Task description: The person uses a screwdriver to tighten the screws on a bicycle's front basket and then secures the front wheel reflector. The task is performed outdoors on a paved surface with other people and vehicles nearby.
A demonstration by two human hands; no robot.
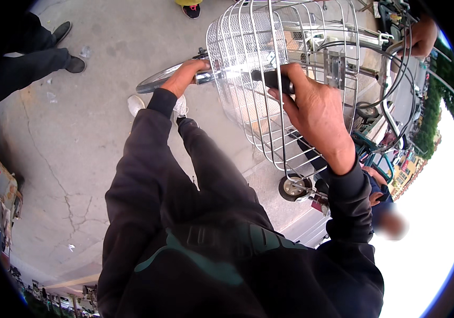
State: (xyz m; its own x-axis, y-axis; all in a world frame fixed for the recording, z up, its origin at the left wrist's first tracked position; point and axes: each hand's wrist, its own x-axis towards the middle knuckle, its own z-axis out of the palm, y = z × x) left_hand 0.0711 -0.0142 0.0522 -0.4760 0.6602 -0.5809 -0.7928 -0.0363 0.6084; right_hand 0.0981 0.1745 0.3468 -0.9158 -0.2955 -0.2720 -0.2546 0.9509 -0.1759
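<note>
My right hand (pixel 319 108) is closed round the black handle (pixel 277 81) of what looks like a screwdriver, at a silver wire bicycle basket (pixel 253 114). The handle points left, toward the basket's mesh bottom. On the other side of that mesh, my left hand (pixel 187 74) is closed by a short shiny metal cylinder (pixel 204 78), its fingertips hidden behind the basket. Whether it grips the cylinder or a part beside it, I cannot make out. Just under this hand is the bicycle's front wheel (pixel 160 79). Basket wires partly cover the tool, and its tip is hidden.
Another person's hand (pixel 421 37) rests near the handlebar (pixel 396 95) with its cables. A seated person (pixel 378 183) is at the right, near a small wheel (pixel 294 188). Someone's legs (pixel 36 69) extend over the cracked concrete (pixel 57 153) at left.
</note>
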